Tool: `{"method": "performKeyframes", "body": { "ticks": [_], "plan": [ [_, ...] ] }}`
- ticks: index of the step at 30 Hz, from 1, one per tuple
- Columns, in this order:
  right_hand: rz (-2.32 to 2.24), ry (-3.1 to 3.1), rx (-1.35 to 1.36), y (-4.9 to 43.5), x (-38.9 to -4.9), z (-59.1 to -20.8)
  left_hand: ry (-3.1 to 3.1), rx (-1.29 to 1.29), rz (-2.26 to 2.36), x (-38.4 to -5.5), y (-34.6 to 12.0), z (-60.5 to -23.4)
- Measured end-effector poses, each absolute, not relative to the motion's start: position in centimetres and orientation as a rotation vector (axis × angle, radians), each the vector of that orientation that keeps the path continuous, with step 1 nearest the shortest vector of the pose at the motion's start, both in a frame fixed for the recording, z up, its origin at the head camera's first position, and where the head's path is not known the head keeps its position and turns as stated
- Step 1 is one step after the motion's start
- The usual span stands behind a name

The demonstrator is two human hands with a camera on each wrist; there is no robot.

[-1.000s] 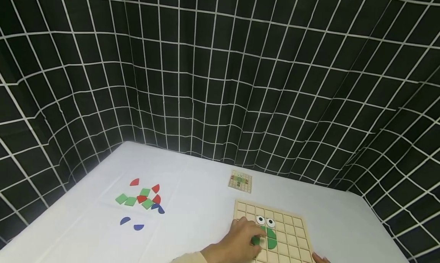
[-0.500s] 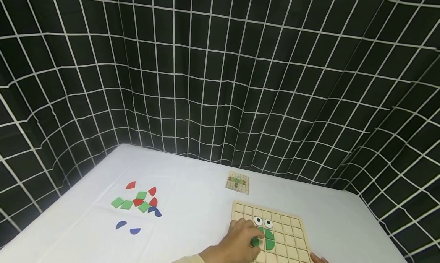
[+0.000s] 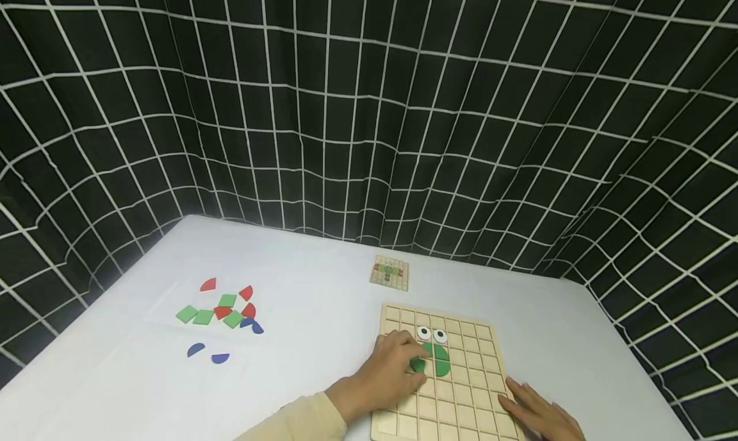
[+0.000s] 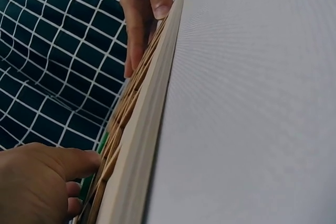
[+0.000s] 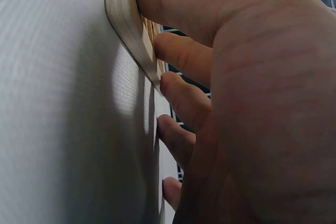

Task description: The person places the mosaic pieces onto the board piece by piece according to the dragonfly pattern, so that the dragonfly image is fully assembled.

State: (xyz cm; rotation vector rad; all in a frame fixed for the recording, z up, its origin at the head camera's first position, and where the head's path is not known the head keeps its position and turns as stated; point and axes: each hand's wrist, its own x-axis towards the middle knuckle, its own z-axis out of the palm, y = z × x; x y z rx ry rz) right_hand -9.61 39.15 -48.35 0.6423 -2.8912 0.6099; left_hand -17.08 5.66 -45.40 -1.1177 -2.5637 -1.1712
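A wooden grid board (image 3: 475,378) lies on the white table, with two white eye pieces (image 3: 432,334) and green rounded pieces (image 3: 442,360) set below them. My left hand (image 3: 389,372) is over the board's left half and pinches a green quarter-circle piece (image 3: 418,365) at its cell. Seen from the left wrist, the thumb and fingers of the left hand (image 4: 44,179) meet around that green piece (image 4: 86,184), low on the board. My right hand (image 3: 542,411) rests its extended fingers against the board's right edge. The right wrist view shows its thumb (image 5: 173,1) touching the board's corner (image 5: 123,11).
Loose pieces lie to the left: green squares (image 3: 186,313), red quarter circles (image 3: 246,293) and blue half circles (image 3: 220,358), several in all. A small pattern card (image 3: 389,273) with a coloured figure lies behind the board. A black curtain with white grid lines (image 3: 323,140) surrounds the table.
The head view has tilted down, so more of both hands and the board shows. My left hand stays at the same green piece; the right hand stays at the board's right edge.
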Motion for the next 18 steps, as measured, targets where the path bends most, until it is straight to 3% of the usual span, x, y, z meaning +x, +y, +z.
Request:
{"method": "performKeyframes", "body": {
  "ticks": [13,18],
  "plan": [
    [0.919,-3.037,0.434,37.5,-8.0,-44.6,-2.552,-1.009,-1.195,-17.2,5.6,-45.2],
    [0.84,-2.983,0.539,37.0,-8.0,-44.1,-2.557,-0.955,-1.189,-17.3,5.4,-45.1]
  ]
}}
